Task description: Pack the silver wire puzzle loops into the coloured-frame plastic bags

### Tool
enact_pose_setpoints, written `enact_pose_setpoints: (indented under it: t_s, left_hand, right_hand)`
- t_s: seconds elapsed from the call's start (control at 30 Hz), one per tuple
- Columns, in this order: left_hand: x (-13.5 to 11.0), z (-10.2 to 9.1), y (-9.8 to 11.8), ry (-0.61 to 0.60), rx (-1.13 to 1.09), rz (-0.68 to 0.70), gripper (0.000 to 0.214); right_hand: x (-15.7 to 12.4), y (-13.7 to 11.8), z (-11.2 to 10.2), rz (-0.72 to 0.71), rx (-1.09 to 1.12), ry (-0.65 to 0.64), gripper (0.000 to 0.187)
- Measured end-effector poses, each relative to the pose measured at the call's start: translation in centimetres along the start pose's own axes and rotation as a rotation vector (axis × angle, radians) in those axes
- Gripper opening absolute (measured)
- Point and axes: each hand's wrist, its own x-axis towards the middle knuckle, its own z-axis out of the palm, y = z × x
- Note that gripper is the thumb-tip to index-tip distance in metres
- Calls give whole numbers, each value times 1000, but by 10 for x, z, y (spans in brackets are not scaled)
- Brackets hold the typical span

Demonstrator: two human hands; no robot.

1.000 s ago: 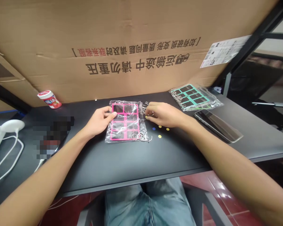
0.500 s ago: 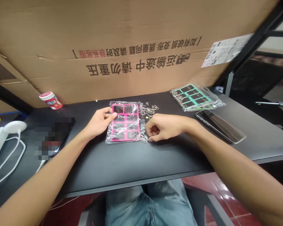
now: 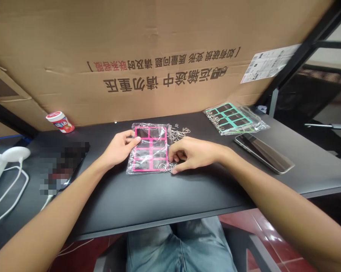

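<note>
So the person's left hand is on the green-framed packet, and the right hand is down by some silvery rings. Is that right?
Not quite: in the head view, the left hand is on the pink-framed packet. The right hand is indeed by some silvery rings.

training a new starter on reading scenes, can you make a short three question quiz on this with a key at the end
1. Open: which packet does the left grip touch?
2. True or false: on the black table, the teal-framed packet lies farther back than the right grip.
3. Multiple choice: where does the red-and-white tub stand?
A) at the front right corner
B) toward the back left
C) at the middle of the front edge

Key:
1. The pink-framed packet
2. True
3. B
</note>
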Motion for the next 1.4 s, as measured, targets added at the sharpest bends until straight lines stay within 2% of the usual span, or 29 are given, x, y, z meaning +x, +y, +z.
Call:
enact_pose_setpoints:
  t_s: [0.1,0.23,0.33,0.53,0.67,0.77,0.97,1.07,1.13,1.23,1.4]
  left_hand:
    - [0,1,1,-5,-16,-3,50]
    - [0,0,0,1,-13,-14,49]
    - [1,0,-1,5,7,-9,46]
    - [0,0,1,4,-9,-6,46]
    - [1,0,1,14,-10,-7,46]
    - [1,0,0,15,-8,-12,46]
    - [1,0,-2,-3,-44,-19,49]
    - [1,-1,-1,2,-33,-13,45]
    - [1,-1,-1,2,-29,-9,43]
    - [1,-1,-1,-1,-36,-2,43]
    - [2,-1,-3,17,-5,-3,45]
  right_hand:
    - [2,-1,4,-1,-2,-11,28]
    - [1,-1,1,12,43,-72,13]
    - [0,-1,0,7,45,-96,12]
    - [5,-4,8,-74,-1,54,31]
    - [8,-6,14,-80,-38,101,26]
    - [8,-6,12,-44,-14,63,18]
    - [3,0,0,98,146,-117,16]
    - [2,1,-1,106,168,-143,11]
    - [2,1,-1,84,165,-130,8]
    - [3,0,3,63,172,-93,17]
    - [7,1,9,24,124,49,23]
